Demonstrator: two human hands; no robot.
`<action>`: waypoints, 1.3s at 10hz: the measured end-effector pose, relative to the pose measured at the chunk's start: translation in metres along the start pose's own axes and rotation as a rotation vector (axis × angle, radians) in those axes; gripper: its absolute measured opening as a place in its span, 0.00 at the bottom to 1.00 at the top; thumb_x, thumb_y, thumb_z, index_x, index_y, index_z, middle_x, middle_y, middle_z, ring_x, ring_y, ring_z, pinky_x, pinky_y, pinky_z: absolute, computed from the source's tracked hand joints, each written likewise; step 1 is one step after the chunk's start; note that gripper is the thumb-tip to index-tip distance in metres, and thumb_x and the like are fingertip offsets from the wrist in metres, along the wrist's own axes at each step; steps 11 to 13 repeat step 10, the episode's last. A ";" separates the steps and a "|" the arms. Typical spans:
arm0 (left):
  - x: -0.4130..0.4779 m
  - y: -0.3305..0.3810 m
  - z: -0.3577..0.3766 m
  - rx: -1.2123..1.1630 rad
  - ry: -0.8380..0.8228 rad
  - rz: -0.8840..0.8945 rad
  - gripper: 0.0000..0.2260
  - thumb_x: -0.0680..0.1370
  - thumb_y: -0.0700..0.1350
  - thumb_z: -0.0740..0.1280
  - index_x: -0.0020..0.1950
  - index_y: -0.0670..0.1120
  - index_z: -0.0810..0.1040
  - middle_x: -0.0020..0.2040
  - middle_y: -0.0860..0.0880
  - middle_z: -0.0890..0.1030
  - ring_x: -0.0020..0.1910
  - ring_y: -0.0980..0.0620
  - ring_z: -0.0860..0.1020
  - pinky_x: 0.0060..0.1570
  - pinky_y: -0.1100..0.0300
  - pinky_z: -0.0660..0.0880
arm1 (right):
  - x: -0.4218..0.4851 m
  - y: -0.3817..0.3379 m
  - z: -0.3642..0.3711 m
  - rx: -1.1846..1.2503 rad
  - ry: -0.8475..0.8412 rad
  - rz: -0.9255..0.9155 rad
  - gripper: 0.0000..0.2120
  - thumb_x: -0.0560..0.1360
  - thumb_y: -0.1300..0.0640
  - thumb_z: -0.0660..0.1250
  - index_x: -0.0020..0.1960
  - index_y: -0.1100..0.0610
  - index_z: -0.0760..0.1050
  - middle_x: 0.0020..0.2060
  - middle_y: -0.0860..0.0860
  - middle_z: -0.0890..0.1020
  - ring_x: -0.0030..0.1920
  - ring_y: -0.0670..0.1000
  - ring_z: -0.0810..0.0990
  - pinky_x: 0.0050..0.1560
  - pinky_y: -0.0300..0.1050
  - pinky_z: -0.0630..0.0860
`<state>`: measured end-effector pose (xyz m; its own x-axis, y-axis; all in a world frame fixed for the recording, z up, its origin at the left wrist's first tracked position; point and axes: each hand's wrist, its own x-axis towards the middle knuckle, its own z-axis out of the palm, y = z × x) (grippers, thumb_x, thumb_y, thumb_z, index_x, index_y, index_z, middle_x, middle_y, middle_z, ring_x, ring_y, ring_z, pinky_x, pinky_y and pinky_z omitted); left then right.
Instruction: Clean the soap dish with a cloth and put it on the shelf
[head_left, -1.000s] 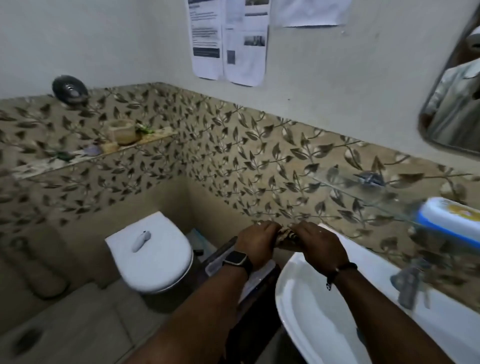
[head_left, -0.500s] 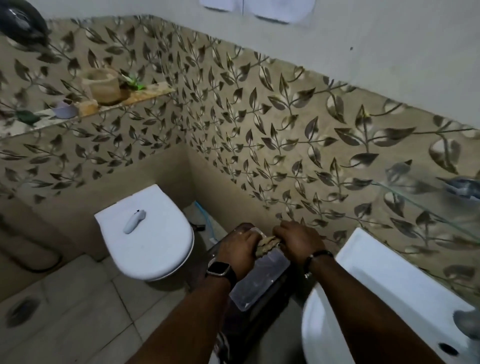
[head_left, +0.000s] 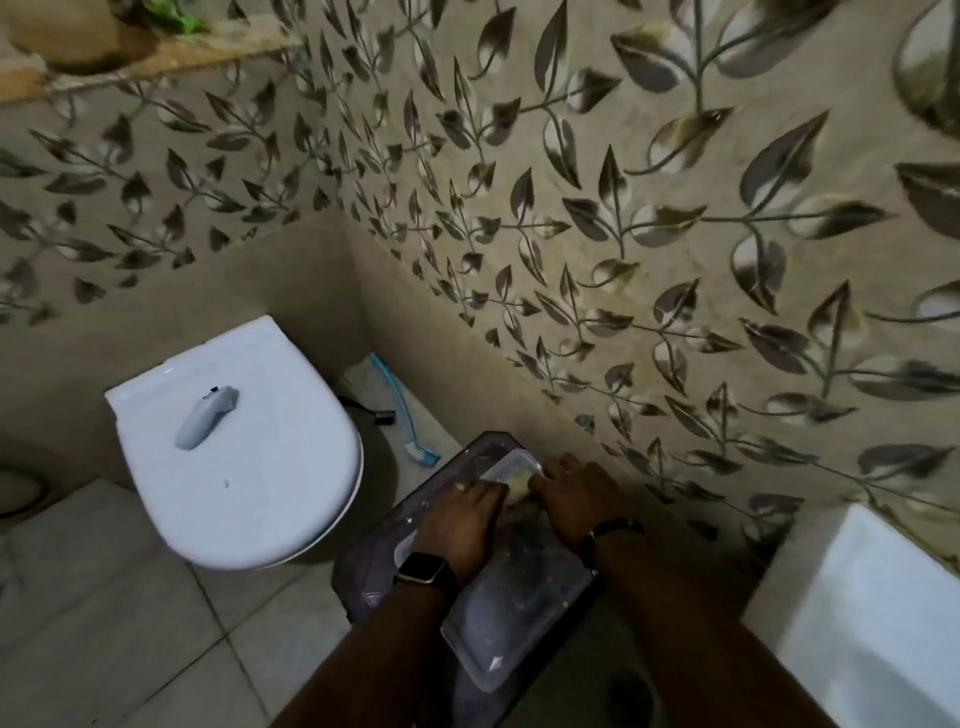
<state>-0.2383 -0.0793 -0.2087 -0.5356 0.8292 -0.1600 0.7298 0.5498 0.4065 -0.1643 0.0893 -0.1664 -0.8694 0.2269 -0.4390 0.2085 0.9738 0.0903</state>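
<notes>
A small clear rectangular soap dish (head_left: 511, 464) sits low between my two hands, over a dark stand (head_left: 374, 551). A yellowish cloth wad (head_left: 519, 487) lies in the dish's near end. My left hand (head_left: 465, 519), with a watch on the wrist, grips the dish from the left. My right hand (head_left: 576, 499) presses on the cloth from the right. The fingers hide the dish's near part. The wall shelf (head_left: 171, 57) runs across the top left corner, with a tan pot (head_left: 67, 36) on it.
A larger clear plastic box (head_left: 509, 629) lies on the dark stand under my wrists. To the left is a white toilet (head_left: 260, 467), lid closed, with a grey handheld device (head_left: 205, 418) on it. A blue brush (head_left: 410, 415) leans in the corner. The white sink (head_left: 872, 623) is at the right.
My hands have dropped from the height of the sink's rim to the dark stand, still together on the dish and cloth. The view has tilted down and moved closer.
</notes>
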 end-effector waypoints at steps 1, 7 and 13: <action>0.000 -0.006 0.036 0.040 -0.147 0.067 0.23 0.82 0.44 0.57 0.78 0.51 0.63 0.79 0.49 0.64 0.78 0.49 0.59 0.76 0.55 0.54 | 0.013 -0.004 0.020 0.094 -0.196 0.105 0.17 0.82 0.52 0.53 0.69 0.52 0.70 0.72 0.55 0.68 0.71 0.60 0.65 0.69 0.57 0.65; 0.013 -0.001 0.097 0.053 -0.188 -0.032 0.30 0.77 0.56 0.66 0.77 0.49 0.64 0.77 0.47 0.66 0.75 0.44 0.63 0.77 0.49 0.56 | 0.040 -0.029 0.090 0.194 -0.481 0.107 0.35 0.81 0.38 0.49 0.79 0.50 0.38 0.79 0.47 0.40 0.79 0.53 0.41 0.77 0.61 0.45; 0.004 0.006 0.045 -0.005 -0.067 -0.027 0.23 0.82 0.52 0.57 0.77 0.50 0.64 0.77 0.48 0.67 0.75 0.47 0.64 0.76 0.50 0.56 | 0.020 -0.029 0.048 0.160 -0.221 0.028 0.30 0.82 0.44 0.50 0.80 0.50 0.44 0.80 0.48 0.45 0.79 0.54 0.44 0.77 0.61 0.44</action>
